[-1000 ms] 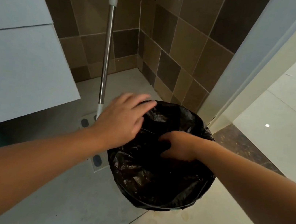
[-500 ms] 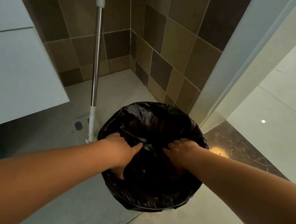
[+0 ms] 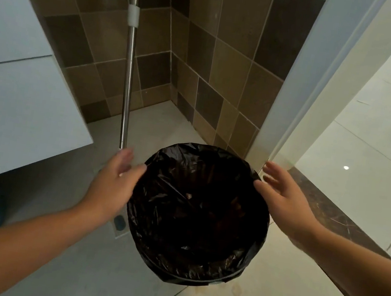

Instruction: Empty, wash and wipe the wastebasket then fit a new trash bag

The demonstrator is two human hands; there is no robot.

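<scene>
Both hands flank my bin (image 3: 197,281): left hand (image 3: 113,183) at 9, right hand (image 3: 284,194) at 3, fingers wide, holding nothing. Risk: bag (image 3: 197,198) slips off rim.

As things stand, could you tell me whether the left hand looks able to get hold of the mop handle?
Probably yes. The left hand is open at the left side of the bag-lined wastebasket, and the mop handle stands upright just beyond its fingertips, with nothing visible between them.

no readable text, no labels, no brands, no numbers, no signs on any surface
</scene>
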